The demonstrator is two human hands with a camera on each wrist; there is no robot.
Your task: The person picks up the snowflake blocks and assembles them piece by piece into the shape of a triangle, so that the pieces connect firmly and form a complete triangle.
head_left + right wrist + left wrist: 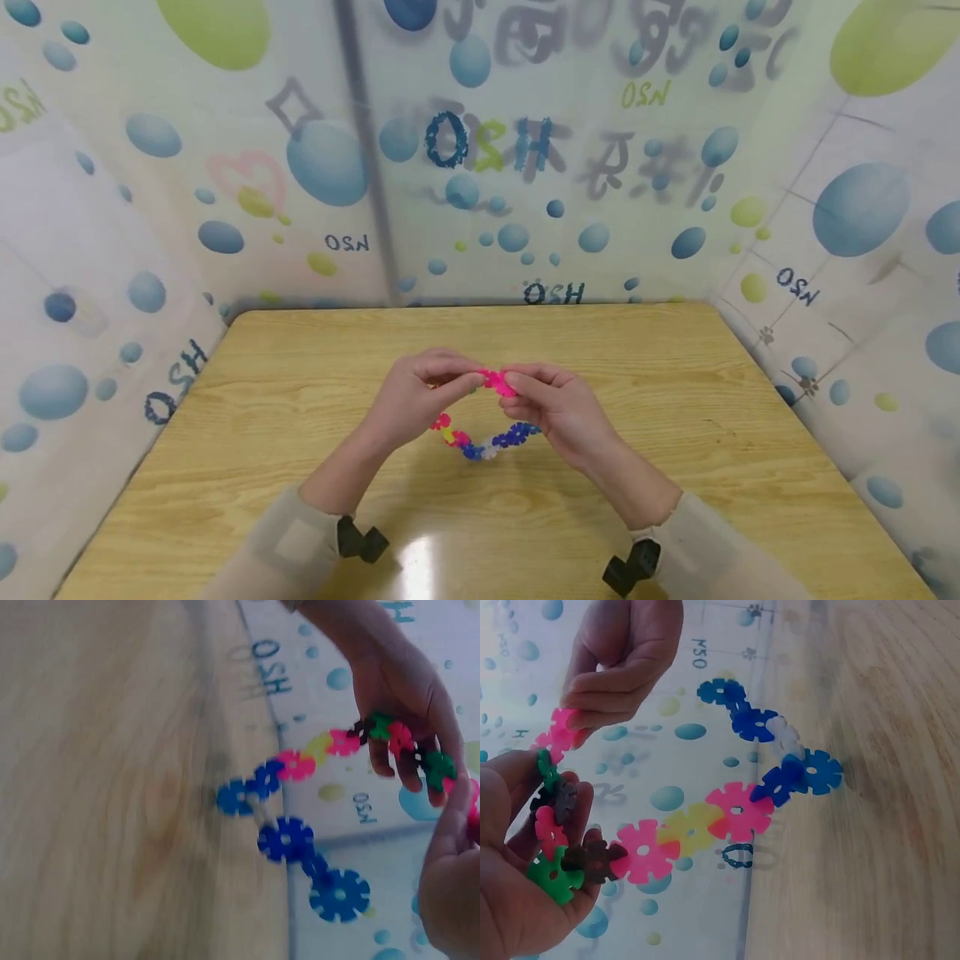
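Observation:
A chain of interlocking plastic snowflake discs (692, 829) hangs in a curve from my hands, in pink, yellow, green, blue, white and dark colours. Above the middle of the table, my left hand (416, 396) pinches the chain near its upper end, several discs lying against its fingers. My right hand (562, 408) grips a bright pink disc (501, 384) between thumb and fingers, facing the left fingertips. A blue disc (340, 895) forms the chain's other end, dangling free in the right wrist view. Fingers partly cover the pink pieces, so their joint is hard to see.
The wooden table (300, 350) spreads beneath both hands. Behind and beside it hang pale curtains (465, 250) printed with blue and green ovals. A dark device (360, 540) is strapped to the left wrist, and a similar one (632, 567) to the right.

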